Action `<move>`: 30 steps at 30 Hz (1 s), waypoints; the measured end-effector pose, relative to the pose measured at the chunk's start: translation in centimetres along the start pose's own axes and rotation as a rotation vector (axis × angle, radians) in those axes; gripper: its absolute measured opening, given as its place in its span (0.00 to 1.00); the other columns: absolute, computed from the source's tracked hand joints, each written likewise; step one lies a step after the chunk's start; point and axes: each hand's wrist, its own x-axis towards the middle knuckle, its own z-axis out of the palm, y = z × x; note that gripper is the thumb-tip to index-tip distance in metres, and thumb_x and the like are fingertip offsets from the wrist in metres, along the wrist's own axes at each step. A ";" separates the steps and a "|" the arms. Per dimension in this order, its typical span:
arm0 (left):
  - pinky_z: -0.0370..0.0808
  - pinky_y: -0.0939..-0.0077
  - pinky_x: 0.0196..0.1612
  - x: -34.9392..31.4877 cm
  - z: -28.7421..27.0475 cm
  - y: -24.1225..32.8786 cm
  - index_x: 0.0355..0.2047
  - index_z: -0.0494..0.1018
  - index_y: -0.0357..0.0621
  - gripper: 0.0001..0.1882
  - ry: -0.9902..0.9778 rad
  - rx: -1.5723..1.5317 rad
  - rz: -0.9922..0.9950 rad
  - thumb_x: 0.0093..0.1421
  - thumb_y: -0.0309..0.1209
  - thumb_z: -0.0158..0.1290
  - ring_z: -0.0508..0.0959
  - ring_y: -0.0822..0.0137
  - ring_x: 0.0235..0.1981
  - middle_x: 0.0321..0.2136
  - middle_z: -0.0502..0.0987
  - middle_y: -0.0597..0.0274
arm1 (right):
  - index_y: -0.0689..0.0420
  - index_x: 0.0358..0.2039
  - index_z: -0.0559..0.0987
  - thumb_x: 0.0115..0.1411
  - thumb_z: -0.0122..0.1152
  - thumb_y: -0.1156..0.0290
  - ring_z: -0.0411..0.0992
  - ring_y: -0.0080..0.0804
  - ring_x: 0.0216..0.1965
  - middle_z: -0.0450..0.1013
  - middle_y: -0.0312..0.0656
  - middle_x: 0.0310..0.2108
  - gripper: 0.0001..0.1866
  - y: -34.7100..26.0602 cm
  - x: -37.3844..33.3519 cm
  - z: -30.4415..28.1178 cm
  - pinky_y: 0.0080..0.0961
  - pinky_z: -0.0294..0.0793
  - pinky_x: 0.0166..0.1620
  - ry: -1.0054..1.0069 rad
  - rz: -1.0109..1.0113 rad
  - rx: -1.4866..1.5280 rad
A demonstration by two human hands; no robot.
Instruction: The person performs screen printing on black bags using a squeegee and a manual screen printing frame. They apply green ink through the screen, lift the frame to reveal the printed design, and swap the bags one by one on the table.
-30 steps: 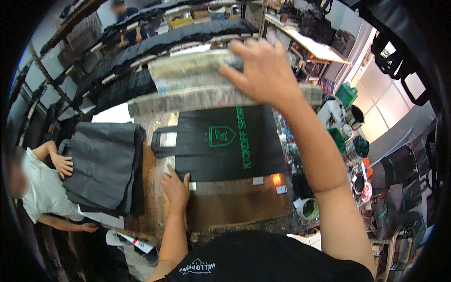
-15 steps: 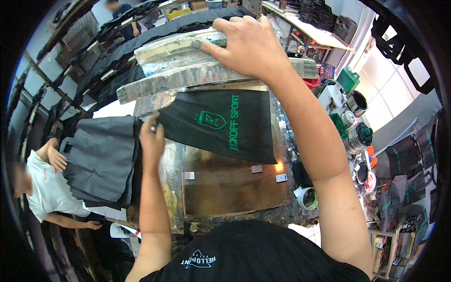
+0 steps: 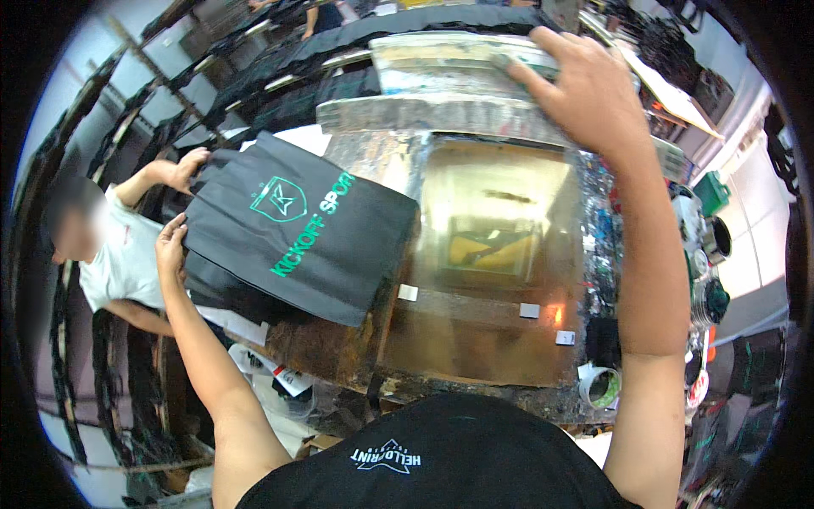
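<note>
At the left, my left hand (image 3: 172, 246) pinches the edge of a black fabric bag (image 3: 335, 259) printed with a green crest and green lettering. The bag lies slanted over a stack of dark bags, its near right corner reaching toward the brown glossy printing board (image 3: 483, 348). On the far side, my right hand (image 3: 589, 89) grips the upper edge of a raised, paint-stained screen printing frame (image 3: 415, 114), thumb on its near side. A co-worker's hand (image 3: 186, 170) is at the bag's far left corner.
Small pale tabs (image 3: 529, 310) are stuck on the board. A tape roll (image 3: 602, 387) sits at its right corner, near ink cans (image 3: 717, 239) and a green jug (image 3: 712, 193). The co-worker in a white shirt (image 3: 127, 246) stands left, beside drying racks.
My left hand has carried the printed bag leftward off the board onto the stack. The co-worker's hand has moved to its corner. My right hand still holds the raised frame; the view has shifted.
</note>
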 end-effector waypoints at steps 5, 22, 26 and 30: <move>0.72 0.63 0.62 -4.1 -1.4 -0.5 0.59 0.77 0.31 0.22 0.636 0.801 0.209 0.69 0.32 0.60 0.78 0.53 0.56 0.51 0.81 0.43 | 0.56 0.49 0.81 0.67 0.56 0.41 0.78 0.53 0.49 0.81 0.52 0.42 0.29 0.1 -0.1 0.1 0.55 0.70 0.55 -0.043 0.033 0.000; 0.83 0.57 0.48 -16.0 22.9 4.8 0.40 0.81 0.39 0.23 -0.208 1.361 0.270 0.61 0.48 0.66 0.84 0.50 0.46 0.42 0.83 0.48 | 0.57 0.54 0.80 0.67 0.58 0.45 0.76 0.53 0.53 0.80 0.52 0.47 0.28 -0.9 -0.9 -0.3 0.51 0.68 0.58 -0.060 0.034 -0.021; 0.85 0.60 0.43 -15.0 23.4 0.1 0.35 0.82 0.42 0.08 -0.347 1.471 0.436 0.60 0.33 0.62 0.86 0.50 0.40 0.38 0.85 0.51 | 0.58 0.52 0.81 0.67 0.60 0.46 0.76 0.52 0.52 0.81 0.51 0.47 0.27 -0.8 -0.8 -0.7 0.51 0.68 0.57 -0.054 0.053 0.017; 0.84 0.67 0.32 -16.4 24.3 -0.9 0.30 0.81 0.46 0.04 -0.210 1.529 0.696 0.57 0.29 0.57 0.86 0.58 0.31 0.28 0.84 0.56 | 0.58 0.51 0.81 0.67 0.60 0.46 0.76 0.51 0.53 0.81 0.50 0.47 0.27 -0.8 -0.6 -1.0 0.50 0.68 0.57 -0.057 0.040 0.011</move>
